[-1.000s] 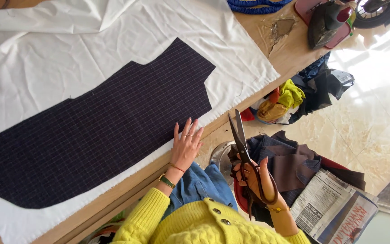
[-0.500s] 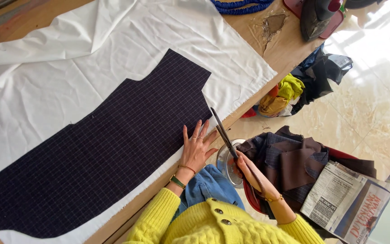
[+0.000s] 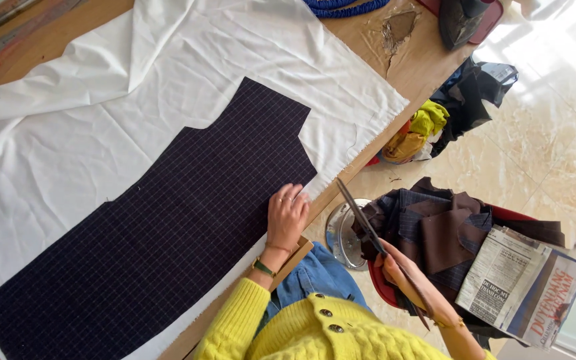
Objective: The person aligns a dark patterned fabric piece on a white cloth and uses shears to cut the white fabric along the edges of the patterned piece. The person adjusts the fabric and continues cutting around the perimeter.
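Note:
A dark checked fabric piece [image 3: 168,227] lies on a sheet of white fabric [image 3: 101,113] spread over a wooden table [image 3: 421,67]. My left hand [image 3: 287,215] presses flat on the dark piece near its lower right corner, at the table's front edge. My right hand [image 3: 398,270] holds a pair of long scissors [image 3: 361,217] off the table edge, blades pointing up toward the white fabric's hem. Both arms wear yellow knit sleeves.
A red bin of dark fabric scraps [image 3: 448,227] with a newspaper [image 3: 521,280] stands on the tiled floor, next to a round metal lid [image 3: 341,233]. Coloured fabric scraps [image 3: 418,133] lie under the table. An iron [image 3: 465,20] rests at the table's far corner.
My right hand has brought the scissors lower and closer to the table edge. My left hand has slid further onto the dark fabric.

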